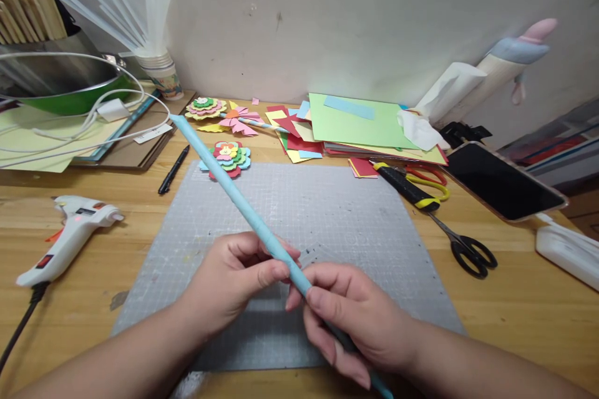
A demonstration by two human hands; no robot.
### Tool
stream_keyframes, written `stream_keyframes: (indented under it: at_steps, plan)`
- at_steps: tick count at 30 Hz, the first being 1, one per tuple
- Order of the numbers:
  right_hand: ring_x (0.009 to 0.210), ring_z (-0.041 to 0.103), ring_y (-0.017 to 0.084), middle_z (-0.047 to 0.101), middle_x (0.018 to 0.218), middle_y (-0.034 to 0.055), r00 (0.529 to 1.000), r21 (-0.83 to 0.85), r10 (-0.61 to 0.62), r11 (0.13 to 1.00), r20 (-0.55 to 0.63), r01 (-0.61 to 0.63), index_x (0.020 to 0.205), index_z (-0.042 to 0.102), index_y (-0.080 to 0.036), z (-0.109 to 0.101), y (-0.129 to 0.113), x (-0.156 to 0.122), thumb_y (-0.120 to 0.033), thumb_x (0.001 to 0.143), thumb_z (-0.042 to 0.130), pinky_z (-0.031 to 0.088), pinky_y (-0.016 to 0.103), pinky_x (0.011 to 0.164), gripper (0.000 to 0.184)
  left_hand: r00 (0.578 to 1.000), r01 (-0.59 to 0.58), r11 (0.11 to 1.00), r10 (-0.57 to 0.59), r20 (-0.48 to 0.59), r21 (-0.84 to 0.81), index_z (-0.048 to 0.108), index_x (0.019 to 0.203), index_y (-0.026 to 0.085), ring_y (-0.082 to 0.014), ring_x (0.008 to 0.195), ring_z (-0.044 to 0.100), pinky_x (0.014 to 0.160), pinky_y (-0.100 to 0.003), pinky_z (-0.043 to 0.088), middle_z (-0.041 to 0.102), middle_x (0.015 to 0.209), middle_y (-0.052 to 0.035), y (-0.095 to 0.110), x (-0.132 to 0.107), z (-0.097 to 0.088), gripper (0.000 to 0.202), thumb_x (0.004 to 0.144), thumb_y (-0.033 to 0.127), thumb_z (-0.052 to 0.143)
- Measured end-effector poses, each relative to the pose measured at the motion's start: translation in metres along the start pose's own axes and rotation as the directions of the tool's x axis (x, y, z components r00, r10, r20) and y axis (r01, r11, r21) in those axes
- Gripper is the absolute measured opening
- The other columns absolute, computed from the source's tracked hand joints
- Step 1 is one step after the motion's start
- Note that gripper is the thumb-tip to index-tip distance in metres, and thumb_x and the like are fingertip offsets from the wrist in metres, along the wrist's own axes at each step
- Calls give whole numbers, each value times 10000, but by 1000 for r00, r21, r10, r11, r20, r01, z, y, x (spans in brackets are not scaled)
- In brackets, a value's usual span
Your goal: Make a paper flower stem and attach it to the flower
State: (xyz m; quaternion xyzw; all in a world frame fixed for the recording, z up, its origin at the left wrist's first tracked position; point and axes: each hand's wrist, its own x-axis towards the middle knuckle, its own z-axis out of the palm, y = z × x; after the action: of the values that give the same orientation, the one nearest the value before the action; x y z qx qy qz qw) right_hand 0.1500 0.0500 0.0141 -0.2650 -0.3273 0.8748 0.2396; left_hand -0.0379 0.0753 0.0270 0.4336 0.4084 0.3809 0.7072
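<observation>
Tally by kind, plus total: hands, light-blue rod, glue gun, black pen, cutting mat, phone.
Left hand, right hand: 2
Light-blue rod, held by both: 1
Glue gun: 1
Black pen: 1
Cutting mat: 1
Phone: 1
Total: 7

Head camera: is being worn at six o'clock
View: is being aimed down, toward twelve o'clock
Cutting mat: is being seen near
Wall: is being seen farther off
</observation>
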Motion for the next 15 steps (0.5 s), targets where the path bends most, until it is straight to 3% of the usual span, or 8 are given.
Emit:
stream_keyframes:
  at_steps: [7, 15]
  plan:
    - [278, 349, 3, 484, 528, -93, 985, -229, -88, 972, -147, 53, 948, 556, -171, 9, 5, -4, -480, 878, 539, 247, 101, 265, 318, 996, -72, 996, 70, 46, 43, 750, 803, 252, -100, 627, 632, 625, -194, 522, 705, 692, 9, 1, -1, 1, 74, 732, 268, 733]
    - [355, 371, 16, 388, 525, -90, 939, -520, -265, 846, -219, 118, 889, 582, -169, 8, 17, -10, -419, 920, 502, 289, 133, 328, 264, 986, -158, 976, 150, 67, 150, 726, 831, 276, -112, 704, 651, 682, -219, 527, 693, 769, 18, -2, -6, 1, 85, 780, 221, 685]
